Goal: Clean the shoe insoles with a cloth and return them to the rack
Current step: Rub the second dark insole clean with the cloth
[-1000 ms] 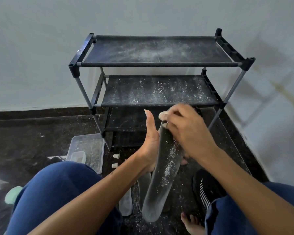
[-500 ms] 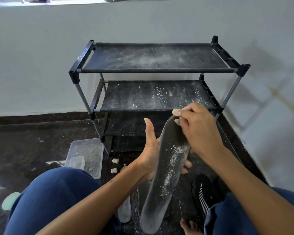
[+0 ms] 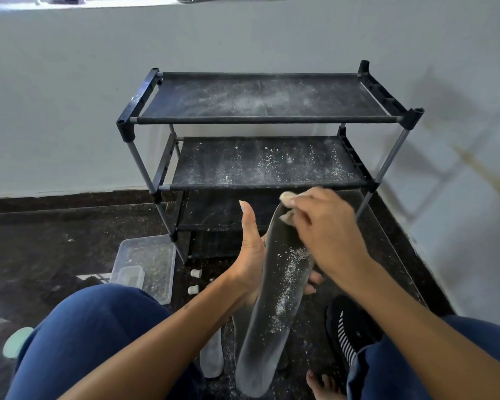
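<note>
Insole [image 3: 274, 307], dusty, stands at centre frame, cradled by my left hand [image 3: 250, 261]. My right hand [image 3: 326, 226], clutching a cloth [image 3: 286, 197], has slid up to its top edge, so wiping is only starting; rack [image 3: 260, 119] waits behind.
</note>
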The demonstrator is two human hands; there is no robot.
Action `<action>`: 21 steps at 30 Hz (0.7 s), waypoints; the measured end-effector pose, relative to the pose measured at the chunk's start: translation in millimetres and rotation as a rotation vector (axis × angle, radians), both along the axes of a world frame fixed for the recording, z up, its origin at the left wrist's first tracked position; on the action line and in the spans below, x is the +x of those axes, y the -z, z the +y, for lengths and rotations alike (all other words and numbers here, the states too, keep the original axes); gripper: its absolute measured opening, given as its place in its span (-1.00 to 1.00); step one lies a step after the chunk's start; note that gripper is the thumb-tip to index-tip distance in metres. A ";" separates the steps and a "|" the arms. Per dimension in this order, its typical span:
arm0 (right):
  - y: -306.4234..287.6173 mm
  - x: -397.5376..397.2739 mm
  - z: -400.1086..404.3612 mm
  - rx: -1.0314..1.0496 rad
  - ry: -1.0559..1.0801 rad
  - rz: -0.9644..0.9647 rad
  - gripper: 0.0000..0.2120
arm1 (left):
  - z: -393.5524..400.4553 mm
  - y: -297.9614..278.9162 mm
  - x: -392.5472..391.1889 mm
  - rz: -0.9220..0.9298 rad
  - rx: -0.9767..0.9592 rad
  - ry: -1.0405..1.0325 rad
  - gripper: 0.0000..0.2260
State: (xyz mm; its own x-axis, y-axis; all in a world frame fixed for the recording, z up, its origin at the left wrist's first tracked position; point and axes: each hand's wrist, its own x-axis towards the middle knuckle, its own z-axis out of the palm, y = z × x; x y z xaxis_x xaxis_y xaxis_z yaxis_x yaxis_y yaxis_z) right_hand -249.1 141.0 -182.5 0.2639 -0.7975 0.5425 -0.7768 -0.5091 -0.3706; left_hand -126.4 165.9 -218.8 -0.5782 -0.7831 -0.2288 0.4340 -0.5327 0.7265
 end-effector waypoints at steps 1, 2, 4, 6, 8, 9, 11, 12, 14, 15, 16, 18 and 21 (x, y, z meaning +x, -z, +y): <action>1.3 5.3 6.6 0.020 -0.053 0.006 -0.80 | 0.0 -0.6 0.7 0.004 0.016 -0.015 0.01; 2.6 8.4 11.0 0.034 -0.098 0.018 -0.79 | -0.6 -1.0 1.5 0.007 0.034 -0.031 -0.01; 1.8 6.4 8.9 0.041 -0.109 0.037 -0.80 | -0.8 -1.9 1.8 0.001 0.029 -0.037 -0.02; -0.3 -2.3 -2.2 0.027 -0.012 0.034 -0.80 | -1.0 0.4 1.2 -0.001 0.003 0.004 0.03; -2.6 -10.3 -11.4 0.015 0.072 0.018 -0.79 | -1.1 2.5 0.2 -0.009 -0.017 0.033 0.07; -2.7 -10.6 -11.8 0.021 0.080 0.014 -0.77 | -1.2 2.1 -0.5 -0.011 -0.020 0.035 0.07; -0.5 -3.2 -3.2 0.018 0.032 0.030 -0.76 | -1.7 -0.8 -1.3 -0.006 -0.018 0.009 0.04; 1.8 3.0 3.7 0.021 -0.013 0.047 -0.76 | -2.2 -2.3 -1.8 -0.007 -0.005 -0.025 0.00; 3.8 11.1 14.2 0.053 -0.103 0.087 -0.77 | -2.3 -4.0 -2.0 -0.005 0.022 -0.090 -0.06; 3.4 11.2 14.1 0.063 -0.125 0.100 -0.77 | -2.3 -4.1 -2.0 -0.011 0.021 -0.099 -0.05; 2.4 8.7 10.3 0.060 -0.121 0.102 -0.76 | -2.3 -3.2 -1.8 -0.020 0.009 -0.084 -0.02; -0.7 -1.3 -1.9 0.047 -0.044 0.079 -0.76 | -2.8 1.0 -0.3 -0.017 -0.023 -0.011 0.05; -3.8 -12.7 -14.1 0.033 0.084 0.047 -0.80 | -2.3 6.0 0.4 -0.023 -0.049 0.037 0.06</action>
State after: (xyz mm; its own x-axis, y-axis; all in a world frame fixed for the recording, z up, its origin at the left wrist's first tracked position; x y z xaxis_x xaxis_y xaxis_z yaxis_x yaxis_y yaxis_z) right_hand -261.8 126.9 -178.7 0.2198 -0.8354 0.5037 -0.8333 -0.4293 -0.3483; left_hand -126.0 163.6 -224.8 -0.6020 -0.7719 -0.2045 0.3974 -0.5117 0.7617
